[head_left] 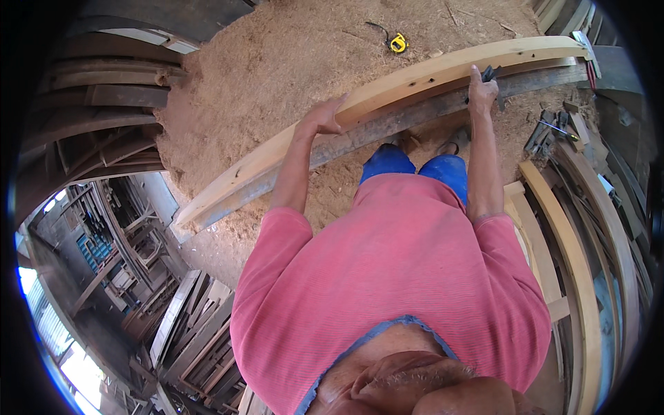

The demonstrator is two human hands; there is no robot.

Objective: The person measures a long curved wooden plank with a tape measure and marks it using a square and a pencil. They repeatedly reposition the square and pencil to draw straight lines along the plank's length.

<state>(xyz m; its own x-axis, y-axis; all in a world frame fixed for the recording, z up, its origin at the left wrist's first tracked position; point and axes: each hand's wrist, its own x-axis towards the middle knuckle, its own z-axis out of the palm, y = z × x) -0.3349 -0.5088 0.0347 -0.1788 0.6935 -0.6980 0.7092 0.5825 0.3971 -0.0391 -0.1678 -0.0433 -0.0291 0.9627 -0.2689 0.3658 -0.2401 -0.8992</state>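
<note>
A long pale wooden beam (443, 77) stretches in front of me, from the lower left up to the far right. It rests on or against a greyish weathered plank (387, 128). My left hand (324, 116) is closed over the beam left of its middle, thumb and fingers on its sides. Nearer its right end, my right hand (482, 91) is closed around a small dark tool (492, 73), whose kind I cannot make out. That hand's thumb points up by the beam's near edge. At the beam's far right end lies a metal square (585, 50).
Sawdust and shavings cover the ground (277, 76). A yellow tape measure (398, 43) lies beyond the beam. Boards are stacked at left (111, 86) and lower left (200, 325). Hand tools (550, 131) lie at right, above long timbers (574, 256).
</note>
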